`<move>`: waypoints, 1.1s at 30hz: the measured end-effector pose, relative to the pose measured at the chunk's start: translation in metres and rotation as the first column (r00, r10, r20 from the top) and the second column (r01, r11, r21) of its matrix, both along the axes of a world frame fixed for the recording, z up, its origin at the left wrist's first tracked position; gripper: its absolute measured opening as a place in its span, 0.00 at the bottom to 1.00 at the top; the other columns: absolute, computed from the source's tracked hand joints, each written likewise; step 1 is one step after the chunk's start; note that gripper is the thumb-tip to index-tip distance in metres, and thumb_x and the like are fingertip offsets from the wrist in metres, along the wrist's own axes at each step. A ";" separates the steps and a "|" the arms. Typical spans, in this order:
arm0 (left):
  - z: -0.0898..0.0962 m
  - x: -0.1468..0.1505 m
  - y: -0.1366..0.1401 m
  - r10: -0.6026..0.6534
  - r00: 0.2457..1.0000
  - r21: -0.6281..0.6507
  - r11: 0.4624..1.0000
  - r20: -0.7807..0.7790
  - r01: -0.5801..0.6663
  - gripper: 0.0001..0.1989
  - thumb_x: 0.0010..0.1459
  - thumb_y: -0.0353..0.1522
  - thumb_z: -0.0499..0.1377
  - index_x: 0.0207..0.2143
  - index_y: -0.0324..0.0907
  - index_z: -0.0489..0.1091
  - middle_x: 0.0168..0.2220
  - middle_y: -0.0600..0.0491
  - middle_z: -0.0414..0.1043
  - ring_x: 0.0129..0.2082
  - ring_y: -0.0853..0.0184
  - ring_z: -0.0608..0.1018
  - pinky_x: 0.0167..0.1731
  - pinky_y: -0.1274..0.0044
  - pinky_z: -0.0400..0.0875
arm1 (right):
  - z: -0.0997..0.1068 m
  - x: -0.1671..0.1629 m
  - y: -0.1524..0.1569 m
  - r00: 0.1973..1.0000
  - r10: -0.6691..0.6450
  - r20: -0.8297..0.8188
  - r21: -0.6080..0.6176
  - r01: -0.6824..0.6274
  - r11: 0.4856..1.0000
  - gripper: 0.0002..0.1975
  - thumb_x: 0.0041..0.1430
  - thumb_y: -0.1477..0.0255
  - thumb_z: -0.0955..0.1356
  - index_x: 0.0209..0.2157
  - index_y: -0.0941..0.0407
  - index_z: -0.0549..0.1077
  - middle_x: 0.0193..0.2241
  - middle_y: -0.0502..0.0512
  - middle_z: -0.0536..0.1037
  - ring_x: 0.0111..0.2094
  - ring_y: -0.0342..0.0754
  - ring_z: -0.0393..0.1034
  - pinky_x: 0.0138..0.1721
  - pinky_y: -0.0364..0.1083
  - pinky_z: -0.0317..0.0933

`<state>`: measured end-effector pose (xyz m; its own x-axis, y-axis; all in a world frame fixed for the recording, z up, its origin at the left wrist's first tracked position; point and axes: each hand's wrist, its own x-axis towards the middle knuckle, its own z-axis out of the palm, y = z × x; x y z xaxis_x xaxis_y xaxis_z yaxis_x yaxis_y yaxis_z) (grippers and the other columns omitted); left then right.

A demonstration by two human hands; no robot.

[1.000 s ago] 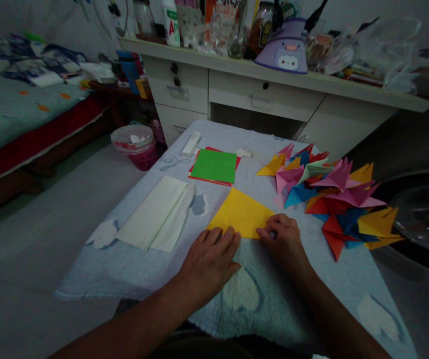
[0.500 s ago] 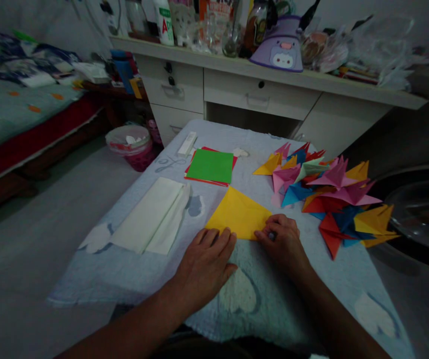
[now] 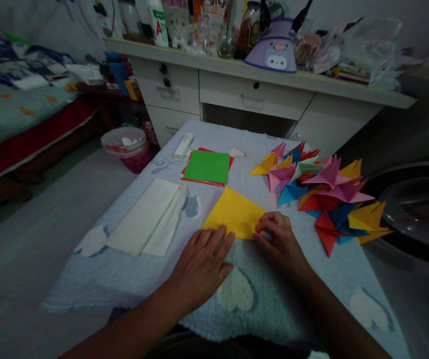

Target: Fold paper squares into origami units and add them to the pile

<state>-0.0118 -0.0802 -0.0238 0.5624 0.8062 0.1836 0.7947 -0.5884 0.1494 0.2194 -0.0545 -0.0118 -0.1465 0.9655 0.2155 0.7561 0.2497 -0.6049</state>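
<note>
A yellow sheet of origami paper [image 3: 233, 212], its near edge folded straight, lies flat on the cloth-covered table [image 3: 143, 284]. My left hand [image 3: 203, 259] rests open on its near left part, fingers stretched over the paper and thumb apart. At the near right edge, my right hand [image 3: 280, 242] has thumb and fingers curled together, pinching the paper's edge. Beyond the yellow sheet sits a stack of square paper [image 3: 206, 167], green on top with red showing below. Many folded paper cranes [image 3: 328, 182] in several colours are heaped to the right.
A folded white cloth or tissue [image 3: 147, 214] lies left of the paper, and a small white box [image 3: 183, 144] near the far edge. Behind stands a cluttered white desk [image 3: 233, 75]. A lined bin [image 3: 126, 144] is on the floor at left, a round-doored machine [image 3: 420, 204] at right.
The view has shifted slightly. My right fingers have moved a little along the yellow paper's near edge, and my left hand stays pressed on it.
</note>
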 end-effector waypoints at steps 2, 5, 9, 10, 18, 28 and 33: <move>-0.002 -0.001 -0.001 0.007 1.000 0.017 1.000 0.006 -0.007 0.26 0.60 0.41 0.58 0.59 0.44 0.60 0.62 0.47 0.61 0.56 0.56 0.65 0.57 0.62 0.59 | 0.003 0.000 -0.001 0.999 0.042 -0.032 -0.006 -0.042 0.999 0.01 0.55 0.72 0.68 0.31 0.52 0.70 0.40 0.55 0.71 0.46 0.53 0.63 0.48 0.54 0.58; -0.004 -0.001 -0.001 0.011 1.000 0.026 1.000 0.007 -0.011 0.25 0.60 0.41 0.58 0.58 0.44 0.61 0.62 0.46 0.59 0.56 0.55 0.64 0.57 0.61 0.59 | 0.006 0.001 -0.001 0.991 0.122 -0.056 -0.019 -0.124 0.992 0.03 0.54 0.74 0.67 0.31 0.53 0.67 0.39 0.54 0.72 0.45 0.53 0.64 0.47 0.52 0.58; -0.004 -0.001 -0.001 0.018 1.000 0.017 1.000 0.010 -0.018 0.24 0.60 0.40 0.59 0.57 0.45 0.62 0.62 0.46 0.58 0.57 0.54 0.64 0.57 0.61 0.59 | 0.007 0.001 -0.002 0.982 0.191 0.002 -0.053 -0.190 0.980 0.02 0.56 0.72 0.67 0.31 0.53 0.68 0.37 0.54 0.73 0.43 0.52 0.64 0.45 0.52 0.57; -0.004 -0.001 0.000 0.016 1.000 0.014 1.000 0.009 -0.016 0.23 0.60 0.40 0.58 0.56 0.45 0.62 0.62 0.46 0.58 0.57 0.54 0.64 0.57 0.61 0.59 | 0.007 0.001 -0.002 0.981 0.191 0.017 -0.057 -0.190 0.980 0.02 0.56 0.72 0.67 0.31 0.53 0.68 0.38 0.54 0.73 0.43 0.52 0.64 0.45 0.53 0.57; -0.003 -0.001 -0.001 0.006 1.000 0.002 1.000 0.013 -0.006 0.22 0.61 0.40 0.57 0.56 0.45 0.63 0.62 0.48 0.59 0.56 0.55 0.63 0.57 0.61 0.58 | 0.001 0.004 -0.001 0.980 0.193 0.047 -0.048 -0.191 0.980 0.05 0.59 0.68 0.66 0.31 0.53 0.73 0.39 0.55 0.72 0.45 0.53 0.62 0.47 0.55 0.56; -0.003 -0.002 0.000 -0.004 1.000 -0.022 1.000 0.020 0.005 0.23 0.62 0.40 0.56 0.58 0.46 0.61 0.63 0.50 0.59 0.56 0.56 0.63 0.57 0.61 0.57 | 0.002 0.002 0.000 0.992 0.117 0.052 -0.067 -0.113 0.991 0.09 0.60 0.67 0.66 0.26 0.53 0.72 0.37 0.55 0.73 0.44 0.53 0.63 0.47 0.55 0.56; -0.004 -0.002 0.000 -0.017 0.999 -0.017 1.000 0.032 0.017 0.23 0.62 0.39 0.56 0.58 0.46 0.62 0.63 0.50 0.60 0.56 0.56 0.63 0.57 0.61 0.58 | -0.005 -0.001 0.002 0.997 0.005 0.082 -0.048 -0.001 0.999 0.09 0.58 0.69 0.67 0.25 0.53 0.73 0.36 0.55 0.73 0.42 0.53 0.63 0.47 0.55 0.56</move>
